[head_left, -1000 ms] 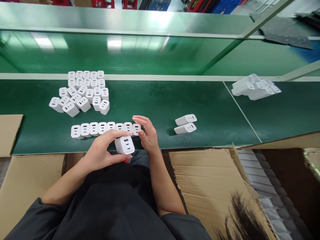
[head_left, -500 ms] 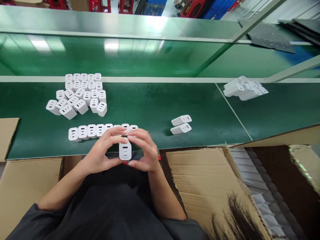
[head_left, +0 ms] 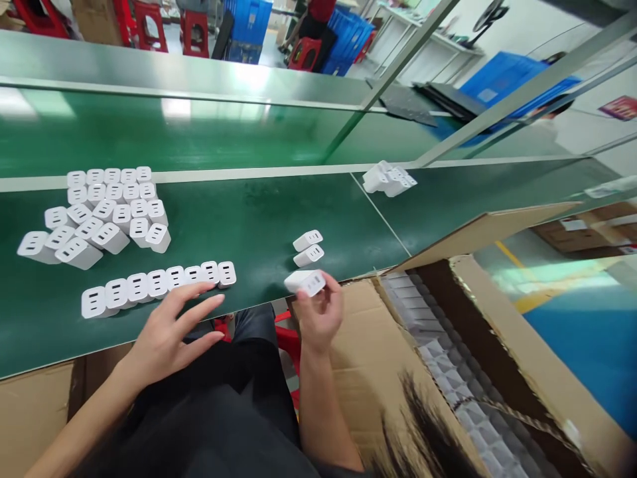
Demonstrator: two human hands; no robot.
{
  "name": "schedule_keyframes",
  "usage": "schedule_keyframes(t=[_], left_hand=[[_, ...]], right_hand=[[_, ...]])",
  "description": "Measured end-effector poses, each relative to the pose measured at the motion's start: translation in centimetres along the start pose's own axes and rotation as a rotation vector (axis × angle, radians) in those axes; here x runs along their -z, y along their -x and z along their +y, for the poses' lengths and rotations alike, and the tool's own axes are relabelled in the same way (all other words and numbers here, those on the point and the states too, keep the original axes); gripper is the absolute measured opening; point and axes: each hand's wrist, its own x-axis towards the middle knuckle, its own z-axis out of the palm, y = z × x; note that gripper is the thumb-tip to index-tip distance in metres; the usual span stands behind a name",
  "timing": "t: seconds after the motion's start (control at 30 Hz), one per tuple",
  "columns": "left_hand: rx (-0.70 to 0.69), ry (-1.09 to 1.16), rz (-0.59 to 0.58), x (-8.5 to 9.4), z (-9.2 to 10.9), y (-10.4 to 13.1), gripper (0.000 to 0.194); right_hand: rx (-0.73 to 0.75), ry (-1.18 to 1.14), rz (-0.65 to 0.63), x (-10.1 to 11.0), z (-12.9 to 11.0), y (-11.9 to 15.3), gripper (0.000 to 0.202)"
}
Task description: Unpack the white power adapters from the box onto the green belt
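Observation:
My right hand (head_left: pixel 321 315) grips a white charger (head_left: pixel 306 282) at the bench's front edge, its port face turned to the right. Just beyond it, two more chargers (head_left: pixel 308 247) lie side by side on the green bench top (head_left: pixel 239 226). My left hand (head_left: pixel 172 328) is open, fingers spread, by the near side of a row of upright chargers (head_left: pixel 156 284); its fingertips overlap the row's right part, and I cannot tell whether they touch. Behind the row, at the left, stands a larger group of chargers (head_left: pixel 114 212) with ports facing up, some leaning.
A small cluster of chargers (head_left: pixel 389 178) lies farther right, past a white line. An open cardboard box (head_left: pixel 368 332) with white dividers (head_left: pixel 442 372) stands at my right. Metal posts (head_left: pixel 398 60) rise behind the bench. A person (head_left: pixel 318 13) is in the background.
The charger between both hands is now in my right hand alone, carried right beside the two lying chargers. My left hand has let go and spread open. The view has turned right.

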Motion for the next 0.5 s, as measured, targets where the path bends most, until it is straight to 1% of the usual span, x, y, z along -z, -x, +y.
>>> schedule_keyframes(t=[0.03,0.07,0.1,0.17,0.23,0.37,0.43,0.5], left_hand=[[0.013,-0.015,0.043,0.5,-0.3,0.3,0.065],[0.024,-0.033,0.080,1.0,-0.6,0.6,0.064],[0.031,-0.050,0.108,1.4,-0.8,0.8,0.063],[0.039,-0.081,0.152,2.2,-1.2,1.3,0.063],[0.051,-0.108,0.188,2.9,-1.5,1.9,0.066],[0.133,-0.141,0.227,3.7,-1.9,3.4,0.072],[0.212,-0.156,0.250,4.0,-2.5,4.4,0.071],[0.284,-0.110,0.291,4.4,-3.5,5.4,0.069]], right_hand=[[-0.085,0.027,0.099,0.1,0.8,-0.6,0.048],[-0.155,0.052,0.152,0.1,1.4,-1.3,0.049],[-0.203,0.076,0.169,0.1,1.9,-1.9,0.051],[-0.231,0.145,0.145,0.0,2.6,-2.9,0.055],[-0.186,0.246,0.111,-0.3,2.7,-3.5,0.061],[0.036,0.488,0.110,-1.4,2.5,-4.7,0.081],[0.117,0.560,0.095,-2.0,2.6,-5.7,0.084],[0.134,0.595,0.040,-2.5,2.8,-6.8,0.082]])
